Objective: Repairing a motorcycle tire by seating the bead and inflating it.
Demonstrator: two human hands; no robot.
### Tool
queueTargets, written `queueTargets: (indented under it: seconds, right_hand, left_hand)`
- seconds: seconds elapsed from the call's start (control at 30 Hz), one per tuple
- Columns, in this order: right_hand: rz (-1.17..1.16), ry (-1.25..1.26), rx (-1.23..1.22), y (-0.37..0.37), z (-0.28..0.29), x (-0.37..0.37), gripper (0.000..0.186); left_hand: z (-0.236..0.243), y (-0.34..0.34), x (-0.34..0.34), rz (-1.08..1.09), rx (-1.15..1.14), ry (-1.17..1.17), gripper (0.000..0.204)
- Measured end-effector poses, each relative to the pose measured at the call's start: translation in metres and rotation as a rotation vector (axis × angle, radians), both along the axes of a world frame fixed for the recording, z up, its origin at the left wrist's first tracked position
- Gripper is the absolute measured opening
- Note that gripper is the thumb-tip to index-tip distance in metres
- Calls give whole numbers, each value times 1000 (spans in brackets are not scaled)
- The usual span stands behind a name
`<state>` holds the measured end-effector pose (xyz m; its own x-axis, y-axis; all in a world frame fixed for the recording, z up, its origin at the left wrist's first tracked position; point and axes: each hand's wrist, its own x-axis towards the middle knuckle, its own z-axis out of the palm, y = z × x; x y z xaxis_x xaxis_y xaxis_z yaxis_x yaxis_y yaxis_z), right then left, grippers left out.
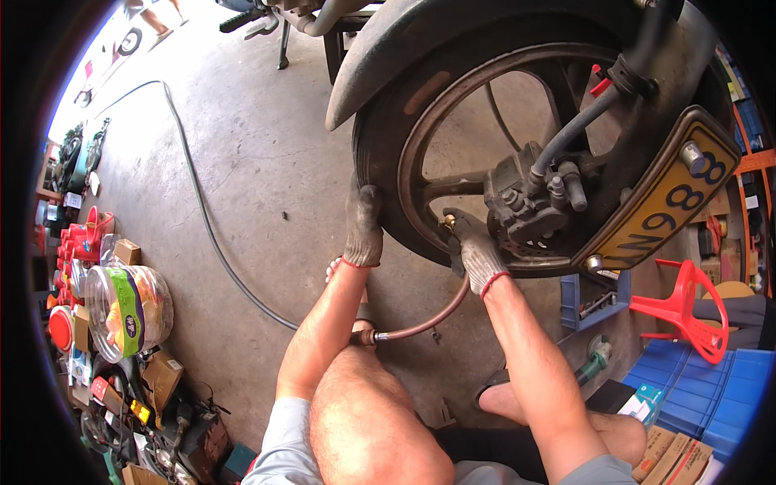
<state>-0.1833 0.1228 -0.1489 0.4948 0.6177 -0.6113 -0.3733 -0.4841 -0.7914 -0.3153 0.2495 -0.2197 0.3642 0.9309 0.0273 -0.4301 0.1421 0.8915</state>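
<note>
A motorcycle's front wheel with a black tire [380, 162] and a bronze-coloured spoked rim [414, 149] stands before me. My left hand [364, 233], in a dirty grey knit glove, grips the tire's left edge; some fingers are hidden. My right hand [477, 246], gloved alike with a red cuff, is closed around the end of an air hose [428, 323] at the lower part of the rim. A small brass fitting [449, 220] shows at its fingertips, by the rim. Whether it sits on the valve cannot be made out.
A grey hose [202, 202] runs across the concrete floor to a coupling [368, 336] by my knee. A yellow plate [663, 194] hangs right of the wheel. A clear tub [129, 311] and parts crowd the left; a red chair [687, 311] and blue crate [594, 299] stand right.
</note>
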Motion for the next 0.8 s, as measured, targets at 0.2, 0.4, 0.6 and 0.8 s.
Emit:
queueTargets:
  seconds: [0.2, 0.4, 0.6, 0.8]
  right_hand:
    - [102, -107, -73, 6, 2, 4, 34]
    - [221, -264, -129, 7, -4, 6, 36]
    - [198, -323, -68, 6, -13, 5, 36]
    - [237, -380, -46, 5, -21, 8, 35]
  left_hand:
    - [-10, 0, 3, -62, -13, -117, 74]
    - [-12, -1, 4, -89, -79, -152, 69]
    - [-5, -2, 6, 24, -20, -94, 78]
    - [-5, 1, 7, 49, 28, -67, 73]
